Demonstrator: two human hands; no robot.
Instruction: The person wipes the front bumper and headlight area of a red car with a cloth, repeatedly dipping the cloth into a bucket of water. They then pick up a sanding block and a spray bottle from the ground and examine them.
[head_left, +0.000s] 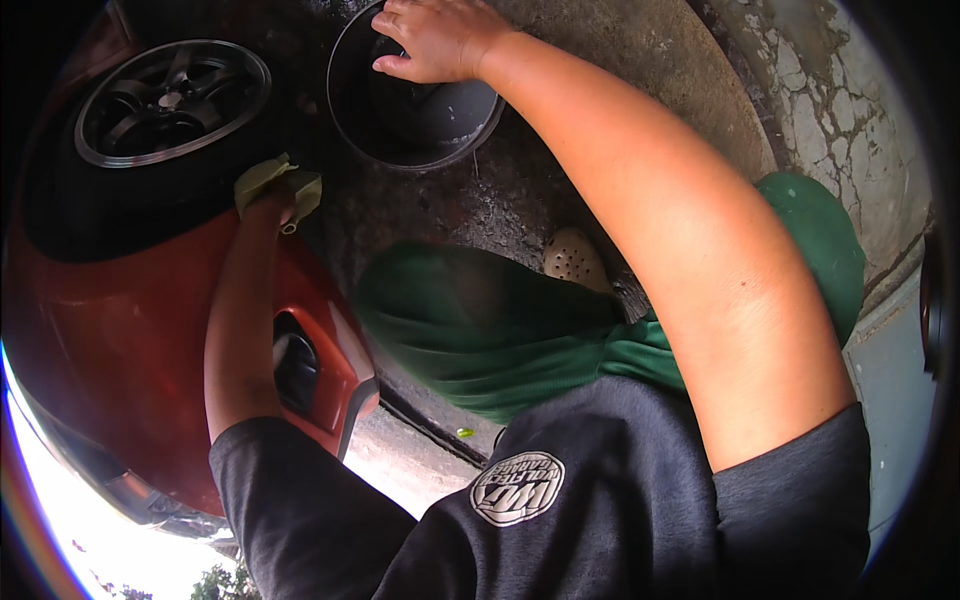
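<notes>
My left hand (280, 204) grips a pale yellow cloth (306, 191) beside the lower edge of the red car's wheel arch. Close to that cloth is the black tyre (187, 191), around a dark spoked wheel (172, 101) with a shiny rim. Over a black bucket (465, 124) at the top of the view, my right hand (442, 41) has its thumb and fingers apart, and I see nothing held in it. Water appears to lie in the bucket. The picture's top edge cuts off part of the bucket.
The red car bumper (135, 330) fills the left side, with a dark fog-lamp recess (296, 364) near my left forearm. My beige clog (571, 259) stands on the wet concrete floor (495, 202). A cracked wall (832, 97) rises at the right.
</notes>
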